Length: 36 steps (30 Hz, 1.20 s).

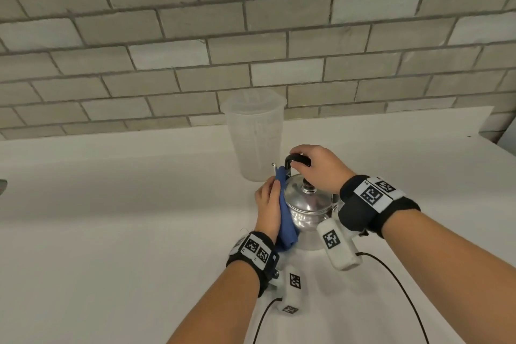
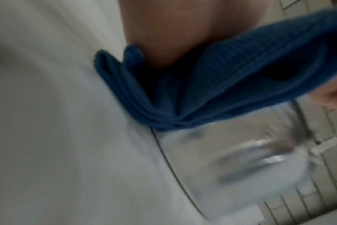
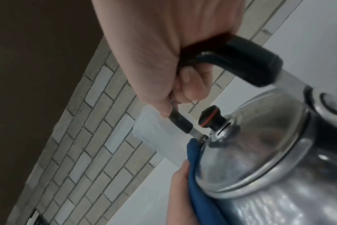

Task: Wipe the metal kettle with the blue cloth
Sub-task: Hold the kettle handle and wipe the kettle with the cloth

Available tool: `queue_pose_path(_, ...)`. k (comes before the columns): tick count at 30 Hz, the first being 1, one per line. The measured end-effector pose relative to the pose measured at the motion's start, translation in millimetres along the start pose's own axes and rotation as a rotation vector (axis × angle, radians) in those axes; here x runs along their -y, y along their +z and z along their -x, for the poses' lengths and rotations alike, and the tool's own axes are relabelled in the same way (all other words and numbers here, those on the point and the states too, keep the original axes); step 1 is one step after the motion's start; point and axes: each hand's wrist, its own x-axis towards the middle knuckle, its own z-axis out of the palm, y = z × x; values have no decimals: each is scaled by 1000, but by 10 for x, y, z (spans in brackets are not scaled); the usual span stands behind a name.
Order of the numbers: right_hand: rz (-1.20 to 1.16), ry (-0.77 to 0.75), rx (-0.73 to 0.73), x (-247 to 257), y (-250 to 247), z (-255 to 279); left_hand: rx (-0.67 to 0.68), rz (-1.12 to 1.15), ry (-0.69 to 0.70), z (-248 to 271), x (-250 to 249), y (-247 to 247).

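Observation:
A shiny metal kettle (image 1: 304,204) (image 3: 260,152) stands on the white counter (image 1: 111,232). My right hand (image 1: 318,165) (image 3: 164,45) grips its black handle (image 1: 296,160) (image 3: 250,60) from above, fingers wrapped round it. The folded blue cloth (image 1: 286,220) (image 2: 221,83) (image 3: 198,197) lies against the kettle's left side. My left hand (image 1: 268,204) (image 3: 179,182) presses it there with fingers laid fairly straight along it. The left wrist view is blurred and shows the kettle's body (image 2: 240,159) just below the cloth.
A tall translucent plastic jug (image 1: 255,134) (image 3: 156,137) stands right behind the kettle, near the grey brick wall (image 1: 251,22). Black cables (image 1: 402,288) trail from both wrists across the counter. A grey object (image 1: 2,186) shows at the left edge.

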Motion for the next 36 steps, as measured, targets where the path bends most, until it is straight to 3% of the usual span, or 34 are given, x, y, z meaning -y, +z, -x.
queue_pose_path(4, -98, 127, -75, 20, 82, -67, -60, 69, 15, 30, 104, 16)
queue_pose_path(8, -445, 343, -176, 83, 158, -101, -87, 52, 67, 82, 5, -31)
queue_pose_path(10, -602, 409, -137, 91, 135, -99, -101, 10, 73, 58, -19, -64)
queue_pose_path(12, -718, 381, -26, 33, 39, -83, -83, -1, 60, 51, -10, -90)
queue_pose_path(13, -658, 301, 49, -16, -42, -71, -74, -1, 53, 54, -2, -104)
queue_pose_path(15, -241, 66, 207, -124, -199, -71, -65, 20, 48, 46, 14, -124)
queue_pose_path(17, 233, -163, 267, -183, -285, -75, -74, 45, 34, 16, 37, -128)
queue_pose_path(18, 358, -273, 271, -192, -285, -77, -79, 59, 27, 9, 47, -124)
queue_pose_path(23, 415, -542, 284, -6, -17, -65, -122, 71, 1, -31, 88, -91)
queue_pose_path(26, 374, -461, 125, 1, 185, -72, -142, 63, -17, -60, 66, -116)
queue_pose_path(28, 330, -341, -10, -1, 340, -55, -148, 61, -32, -73, 72, -137)
queue_pose_path(31, 454, -129, -144, 111, 527, -49, -159, 71, -34, -63, 87, -152)
queue_pose_path(33, 528, -72, -63, 180, 487, -91, -157, 89, -46, -53, 82, -160)
queue_pose_path(36, 517, -115, 284, 193, 171, -182, -148, 146, -88, -46, 41, -177)
